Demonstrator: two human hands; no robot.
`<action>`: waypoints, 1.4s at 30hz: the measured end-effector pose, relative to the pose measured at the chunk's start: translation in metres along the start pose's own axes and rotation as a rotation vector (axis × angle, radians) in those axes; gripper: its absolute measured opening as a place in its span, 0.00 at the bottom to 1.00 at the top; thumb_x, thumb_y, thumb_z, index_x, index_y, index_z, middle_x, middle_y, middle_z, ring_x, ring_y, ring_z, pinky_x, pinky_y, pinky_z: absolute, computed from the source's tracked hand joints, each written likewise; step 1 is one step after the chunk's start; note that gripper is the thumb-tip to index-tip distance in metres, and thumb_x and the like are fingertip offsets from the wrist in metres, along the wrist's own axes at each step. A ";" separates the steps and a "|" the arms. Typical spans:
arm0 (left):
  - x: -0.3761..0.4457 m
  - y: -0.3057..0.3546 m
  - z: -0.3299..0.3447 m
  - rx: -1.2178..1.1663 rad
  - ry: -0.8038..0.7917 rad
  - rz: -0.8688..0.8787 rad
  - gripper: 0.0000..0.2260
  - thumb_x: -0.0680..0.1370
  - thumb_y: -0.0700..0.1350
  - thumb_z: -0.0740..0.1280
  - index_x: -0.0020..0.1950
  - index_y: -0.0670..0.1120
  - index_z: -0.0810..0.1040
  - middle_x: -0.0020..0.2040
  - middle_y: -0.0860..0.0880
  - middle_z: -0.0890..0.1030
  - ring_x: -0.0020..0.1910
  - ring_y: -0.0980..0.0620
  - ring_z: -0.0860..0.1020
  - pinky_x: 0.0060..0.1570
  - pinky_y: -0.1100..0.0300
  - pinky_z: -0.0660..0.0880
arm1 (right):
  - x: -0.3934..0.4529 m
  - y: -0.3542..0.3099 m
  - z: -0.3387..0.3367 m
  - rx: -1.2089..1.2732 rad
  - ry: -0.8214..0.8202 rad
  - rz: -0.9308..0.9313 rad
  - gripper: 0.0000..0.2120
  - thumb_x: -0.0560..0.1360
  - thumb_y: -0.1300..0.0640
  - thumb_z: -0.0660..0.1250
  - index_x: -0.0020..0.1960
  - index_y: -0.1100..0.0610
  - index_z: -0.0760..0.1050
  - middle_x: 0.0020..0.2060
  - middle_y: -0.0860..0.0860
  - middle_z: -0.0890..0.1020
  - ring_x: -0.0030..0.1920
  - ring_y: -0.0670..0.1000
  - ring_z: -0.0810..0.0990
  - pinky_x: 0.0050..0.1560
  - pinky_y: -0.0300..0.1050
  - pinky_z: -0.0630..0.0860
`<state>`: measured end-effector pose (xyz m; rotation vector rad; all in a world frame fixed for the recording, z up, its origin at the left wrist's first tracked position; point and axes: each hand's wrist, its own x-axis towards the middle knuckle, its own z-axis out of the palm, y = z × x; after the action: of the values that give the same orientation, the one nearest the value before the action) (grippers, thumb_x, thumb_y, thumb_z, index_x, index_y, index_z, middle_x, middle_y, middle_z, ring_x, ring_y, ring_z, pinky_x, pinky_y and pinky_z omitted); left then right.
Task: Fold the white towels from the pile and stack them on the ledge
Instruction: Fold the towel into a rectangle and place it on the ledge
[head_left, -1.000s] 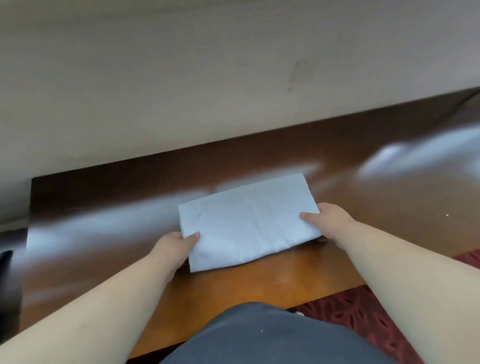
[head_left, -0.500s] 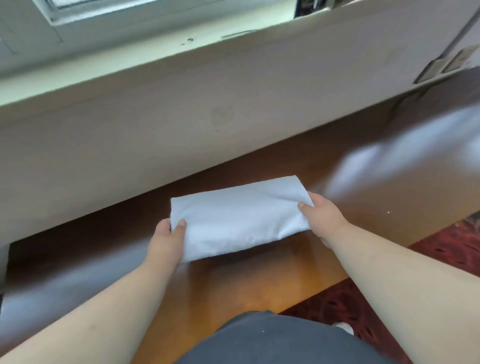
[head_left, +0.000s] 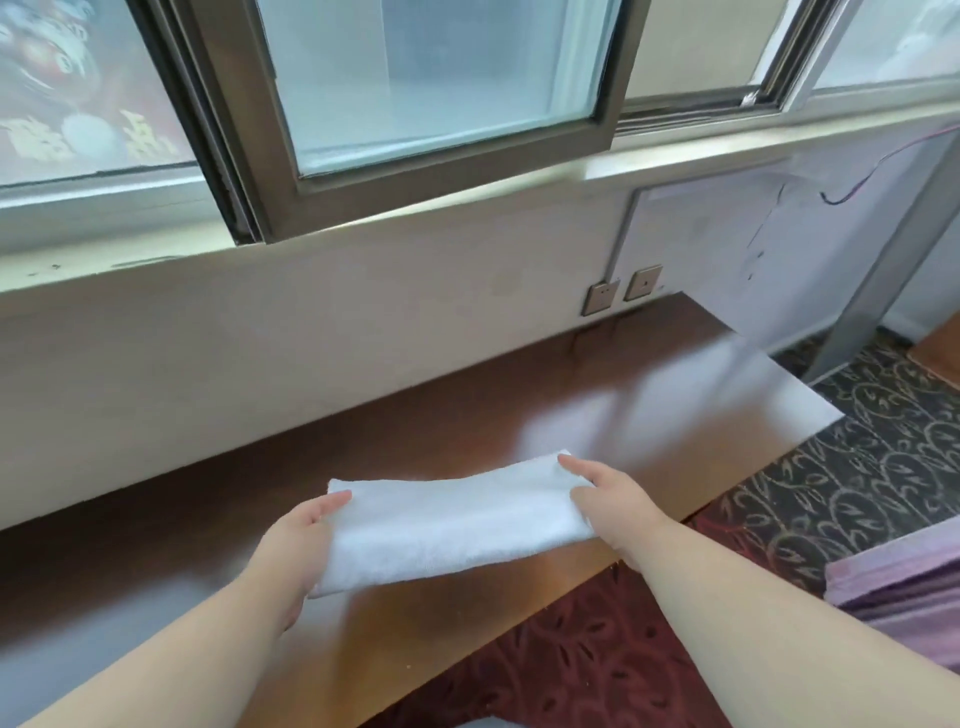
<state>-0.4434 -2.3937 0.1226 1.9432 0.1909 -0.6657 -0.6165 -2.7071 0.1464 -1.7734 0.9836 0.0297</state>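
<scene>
Folded white towel (head_left: 457, 525) held between both hands just above the wooden ledge (head_left: 467, 415), near its front edge, at about 6 o'clock in the view. Left hand (head_left: 291, 551) takes the left end, thumb on top, other fingers hidden under the cloth; right hand (head_left: 608, 499) pinches the right end, fingers on top. Both grips are grasping the towel. Judged soft, light, floppy: the middle sags slightly, so support at both short ends keeps the fold together; not slippery or fragile. No pile or stack is visible here. Outward: wall sockets (head_left: 621, 291) at 1 o'clock, window frame (head_left: 415, 156) at 12, patterned carpet (head_left: 857, 467) at 3, purple fabric (head_left: 909, 577) at 4. Nothing seems to block the ledge.
</scene>
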 end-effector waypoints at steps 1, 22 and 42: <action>0.002 0.005 0.011 0.000 -0.001 0.018 0.19 0.80 0.40 0.58 0.56 0.63 0.80 0.60 0.51 0.79 0.54 0.47 0.79 0.48 0.53 0.79 | 0.005 0.002 -0.011 -0.027 0.004 0.001 0.29 0.75 0.63 0.56 0.70 0.39 0.73 0.55 0.46 0.79 0.46 0.47 0.81 0.31 0.29 0.70; 0.178 0.097 0.164 0.332 -0.038 0.146 0.34 0.79 0.45 0.68 0.81 0.52 0.54 0.79 0.49 0.55 0.75 0.48 0.61 0.70 0.57 0.62 | 0.282 -0.036 -0.082 -0.788 -0.057 -0.220 0.31 0.78 0.61 0.55 0.79 0.45 0.57 0.77 0.41 0.57 0.57 0.49 0.75 0.53 0.42 0.71; 0.142 0.143 0.191 0.798 -0.078 -0.129 0.37 0.78 0.52 0.69 0.81 0.51 0.51 0.76 0.42 0.61 0.67 0.45 0.73 0.63 0.60 0.71 | 0.341 -0.043 -0.100 -1.066 -0.304 -0.410 0.36 0.76 0.45 0.64 0.80 0.47 0.54 0.79 0.50 0.55 0.76 0.57 0.59 0.72 0.50 0.64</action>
<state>-0.3359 -2.6481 0.0989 2.6705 -0.0102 -1.0036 -0.4060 -2.9863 0.0686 -2.7928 0.3386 0.6444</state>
